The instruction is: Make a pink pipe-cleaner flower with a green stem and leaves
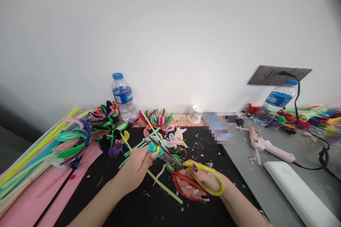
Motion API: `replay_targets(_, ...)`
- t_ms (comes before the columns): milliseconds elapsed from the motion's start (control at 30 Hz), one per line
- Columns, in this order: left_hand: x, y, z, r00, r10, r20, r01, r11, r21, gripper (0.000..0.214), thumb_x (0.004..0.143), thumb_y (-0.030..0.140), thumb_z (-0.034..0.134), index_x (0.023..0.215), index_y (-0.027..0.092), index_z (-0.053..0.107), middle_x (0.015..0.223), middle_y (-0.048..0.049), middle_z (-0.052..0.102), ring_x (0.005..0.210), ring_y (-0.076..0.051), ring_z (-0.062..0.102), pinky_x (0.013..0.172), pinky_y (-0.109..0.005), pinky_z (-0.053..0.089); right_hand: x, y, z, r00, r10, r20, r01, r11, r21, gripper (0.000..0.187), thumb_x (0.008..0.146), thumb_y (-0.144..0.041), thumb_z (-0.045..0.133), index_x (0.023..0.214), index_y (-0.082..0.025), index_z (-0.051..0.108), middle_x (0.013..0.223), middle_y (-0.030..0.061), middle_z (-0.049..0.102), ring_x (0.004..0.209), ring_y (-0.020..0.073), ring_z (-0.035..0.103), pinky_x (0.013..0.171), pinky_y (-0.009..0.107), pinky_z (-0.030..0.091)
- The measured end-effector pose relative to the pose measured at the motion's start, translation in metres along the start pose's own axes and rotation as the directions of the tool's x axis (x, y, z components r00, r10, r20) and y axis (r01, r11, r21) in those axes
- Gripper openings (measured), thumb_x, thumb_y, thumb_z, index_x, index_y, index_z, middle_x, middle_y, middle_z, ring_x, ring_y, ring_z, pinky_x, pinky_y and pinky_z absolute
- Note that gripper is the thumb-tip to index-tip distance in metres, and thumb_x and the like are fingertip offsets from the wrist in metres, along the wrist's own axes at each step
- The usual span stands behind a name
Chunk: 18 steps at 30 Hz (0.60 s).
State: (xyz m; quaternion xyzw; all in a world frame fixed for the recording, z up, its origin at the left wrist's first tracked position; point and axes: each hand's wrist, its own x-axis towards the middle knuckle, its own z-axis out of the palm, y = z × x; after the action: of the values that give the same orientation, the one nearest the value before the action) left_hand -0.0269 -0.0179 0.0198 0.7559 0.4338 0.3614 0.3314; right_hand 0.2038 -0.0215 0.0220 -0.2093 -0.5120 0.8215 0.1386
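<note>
My left hand (137,168) pinches a small teal and green pipe-cleaner piece (155,148) on a pale green stem (165,188), held over the black mat (128,198). My right hand (198,184) grips scissors (186,175) with one yellow and one red handle. Their blades point left and reach the pipe-cleaner piece at my left fingertips. Finished pipe-cleaner flowers (160,118) lie just behind the hands.
A bundle of long pipe cleaners (39,156) lies on pink paper at the left. Two water bottles (123,97) (277,103) stand by the wall. A pink glue gun (269,147), a white box (298,193), a small white cup (195,114) and a wall socket (278,75) are at the right.
</note>
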Motion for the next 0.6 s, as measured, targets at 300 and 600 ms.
replay_targets(300, -0.0006, 0.0058, -0.0005, 0.986, 0.165, 0.011, -0.164, 0.966, 0.198, 0.029, 0.091, 0.027, 0.029, 0.063, 0.019, 0.035, 0.056, 0.0046, 0.037, 0.049, -0.01, 0.034, 0.048, -0.022, 0.026, -0.0032, 0.0015, 0.0012, 0.999, 0.012, 0.045, -0.009, 0.998, -0.063, 0.072, 0.056, -0.087, 0.03, 0.072, -0.018, 0.043, 0.059, -0.0051, 0.045, 0.033, 0.0005, 0.026, 0.029, 0.017, 0.026)
replay_targets(600, 0.0001, 0.0041, -0.0007, 0.993, 0.116, 0.024, -0.118, 0.972, 0.201, 0.03, 0.091, 0.029, 0.028, 0.064, 0.02, 0.036, 0.057, 0.0041, 0.039, 0.05, -0.011, 0.035, 0.049, -0.023, 0.027, 0.0028, 0.0089, -0.003, 0.998, 0.035, -0.055, -0.039, 0.996, -0.076, 0.069, 0.064, -0.083, 0.033, 0.061, -0.015, 0.044, 0.043, -0.0064, 0.038, 0.031, 0.0024, 0.032, 0.026, 0.015, 0.02)
